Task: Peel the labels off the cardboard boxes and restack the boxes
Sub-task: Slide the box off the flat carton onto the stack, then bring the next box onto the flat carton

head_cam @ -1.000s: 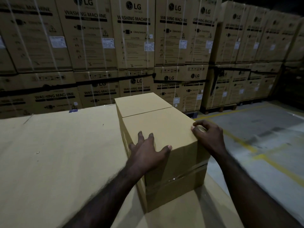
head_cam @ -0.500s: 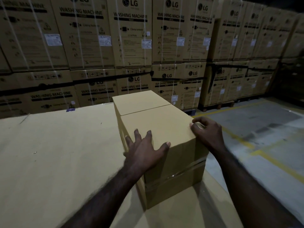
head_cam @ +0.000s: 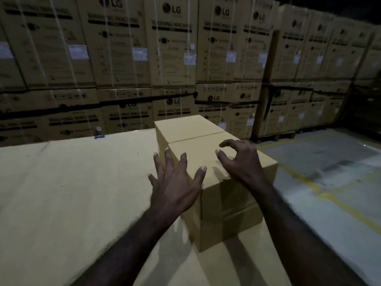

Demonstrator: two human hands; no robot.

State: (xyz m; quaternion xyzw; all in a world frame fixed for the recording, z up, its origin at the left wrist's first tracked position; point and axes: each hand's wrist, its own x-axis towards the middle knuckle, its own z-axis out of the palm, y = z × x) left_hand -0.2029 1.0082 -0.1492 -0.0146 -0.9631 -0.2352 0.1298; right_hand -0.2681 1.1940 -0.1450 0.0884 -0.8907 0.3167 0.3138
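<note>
Near box (head_cam: pixel 216 162) on cardboard sheet (head_cam: pixel 72 193), second box (head_cam: pixel 185 129) touching behind, stacked cartons (head_cam: pixel 165 58) beyond

broad cardboard surface (head_cam: pixel 72 193), two plain boxes (head_cam: pixel 222 203) standing on it

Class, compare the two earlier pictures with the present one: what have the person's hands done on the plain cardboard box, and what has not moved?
Both hands have let go. The left hand, earlier flat on the box's near left edge, now has its fingers spread. The right hand, earlier curled over the right edge, has moved inward above the top, fingers loosely curled. The plain box stays on the cardboard sheet.
</note>
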